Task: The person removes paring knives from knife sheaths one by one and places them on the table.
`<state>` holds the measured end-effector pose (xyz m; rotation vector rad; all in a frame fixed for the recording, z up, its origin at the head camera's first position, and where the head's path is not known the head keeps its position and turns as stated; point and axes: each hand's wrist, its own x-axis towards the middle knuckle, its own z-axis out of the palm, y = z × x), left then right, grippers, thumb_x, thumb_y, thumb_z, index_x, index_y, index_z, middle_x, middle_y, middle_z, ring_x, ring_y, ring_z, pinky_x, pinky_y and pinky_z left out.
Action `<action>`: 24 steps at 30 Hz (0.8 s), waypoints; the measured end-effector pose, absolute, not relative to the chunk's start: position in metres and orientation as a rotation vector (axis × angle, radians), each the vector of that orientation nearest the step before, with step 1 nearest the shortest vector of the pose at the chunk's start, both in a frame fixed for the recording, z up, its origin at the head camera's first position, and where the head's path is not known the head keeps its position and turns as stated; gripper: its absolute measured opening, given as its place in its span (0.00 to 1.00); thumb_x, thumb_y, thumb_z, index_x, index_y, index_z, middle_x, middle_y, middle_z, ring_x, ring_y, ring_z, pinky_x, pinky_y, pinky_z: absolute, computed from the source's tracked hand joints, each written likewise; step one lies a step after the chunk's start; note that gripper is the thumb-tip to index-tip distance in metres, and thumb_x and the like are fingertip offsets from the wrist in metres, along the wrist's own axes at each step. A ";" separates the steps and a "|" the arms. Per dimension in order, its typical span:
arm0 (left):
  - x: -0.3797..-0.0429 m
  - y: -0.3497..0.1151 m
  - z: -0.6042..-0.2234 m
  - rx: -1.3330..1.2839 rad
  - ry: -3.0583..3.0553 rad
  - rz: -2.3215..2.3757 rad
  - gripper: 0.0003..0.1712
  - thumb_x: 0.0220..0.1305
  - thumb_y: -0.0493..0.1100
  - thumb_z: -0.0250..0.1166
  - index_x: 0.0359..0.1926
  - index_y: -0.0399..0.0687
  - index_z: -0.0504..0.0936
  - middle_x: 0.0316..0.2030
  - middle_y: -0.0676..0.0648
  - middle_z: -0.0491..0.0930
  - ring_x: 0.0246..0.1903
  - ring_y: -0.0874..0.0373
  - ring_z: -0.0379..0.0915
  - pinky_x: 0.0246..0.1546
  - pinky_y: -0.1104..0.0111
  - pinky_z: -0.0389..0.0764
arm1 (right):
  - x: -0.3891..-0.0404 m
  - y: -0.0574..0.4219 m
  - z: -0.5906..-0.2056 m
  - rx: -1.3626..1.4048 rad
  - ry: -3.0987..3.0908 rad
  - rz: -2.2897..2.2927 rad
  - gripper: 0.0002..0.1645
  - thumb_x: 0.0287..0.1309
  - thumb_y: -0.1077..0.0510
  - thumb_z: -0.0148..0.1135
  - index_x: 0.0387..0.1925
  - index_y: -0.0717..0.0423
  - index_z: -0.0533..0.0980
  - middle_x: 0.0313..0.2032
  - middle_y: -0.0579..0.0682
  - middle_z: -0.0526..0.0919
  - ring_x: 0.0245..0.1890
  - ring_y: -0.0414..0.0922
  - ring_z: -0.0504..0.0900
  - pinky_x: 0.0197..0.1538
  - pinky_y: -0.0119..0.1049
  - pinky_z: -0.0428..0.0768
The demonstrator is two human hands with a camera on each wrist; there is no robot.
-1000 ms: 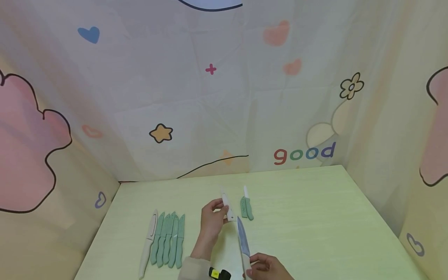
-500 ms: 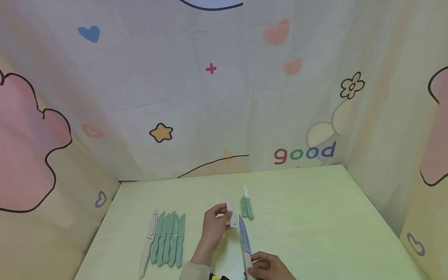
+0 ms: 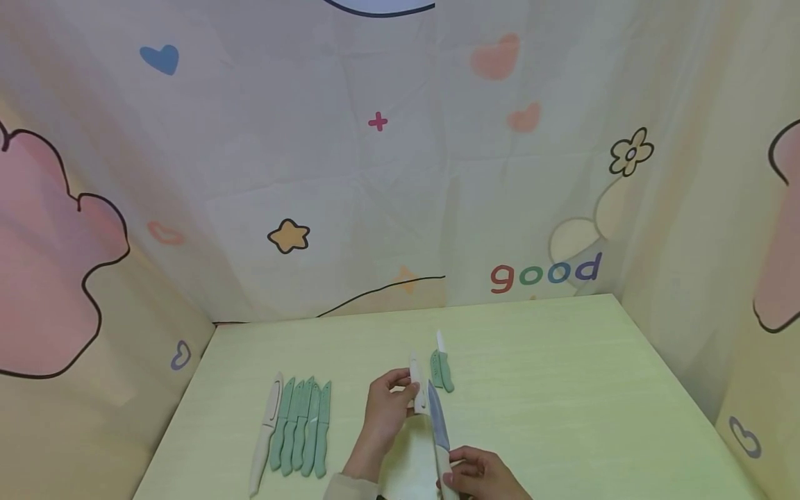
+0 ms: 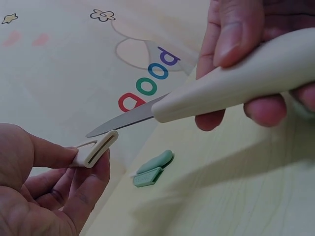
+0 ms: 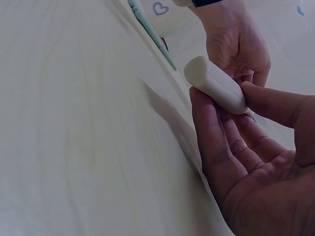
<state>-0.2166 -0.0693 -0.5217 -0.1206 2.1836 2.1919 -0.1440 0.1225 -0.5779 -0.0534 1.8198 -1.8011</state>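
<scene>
Above the surface (image 3: 562, 403), a white sheath (image 3: 416, 376) is pinched by the left hand (image 3: 384, 406), near a bare knife (image 3: 439, 423) gripped by its handle (image 3: 444, 467) in the right hand (image 3: 484, 476).

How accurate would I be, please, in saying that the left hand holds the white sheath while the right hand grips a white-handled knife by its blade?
Not by the blade: the right hand grips the white handle, as the left wrist view shows. The rest stands.
</scene>
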 end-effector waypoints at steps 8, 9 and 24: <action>-0.221 -0.069 -0.534 -0.122 2.178 2.191 0.15 0.63 0.30 0.61 0.52 0.34 0.79 0.42 0.37 0.72 0.36 0.46 0.77 0.30 0.60 0.87 | -0.145 0.123 -0.578 -0.040 1.832 -1.811 0.21 0.59 0.56 0.66 0.49 0.66 0.75 0.35 0.50 0.86 0.34 0.45 0.81 0.31 0.33 0.82; -0.221 -0.069 -0.535 -0.122 2.178 2.188 0.16 0.63 0.30 0.61 0.52 0.33 0.78 0.42 0.37 0.72 0.35 0.47 0.78 0.30 0.60 0.87 | -0.145 0.123 -0.578 -0.044 1.830 -1.817 0.21 0.59 0.56 0.66 0.49 0.66 0.75 0.35 0.50 0.86 0.34 0.45 0.81 0.31 0.33 0.82; -0.219 -0.071 -0.545 -0.095 2.151 2.194 0.15 0.62 0.33 0.64 0.51 0.38 0.80 0.42 0.39 0.73 0.36 0.50 0.78 0.30 0.62 0.87 | -0.145 0.122 -0.574 -0.046 1.772 -1.858 0.25 0.61 0.55 0.65 0.53 0.68 0.73 0.37 0.53 0.86 0.36 0.47 0.82 0.38 0.37 0.85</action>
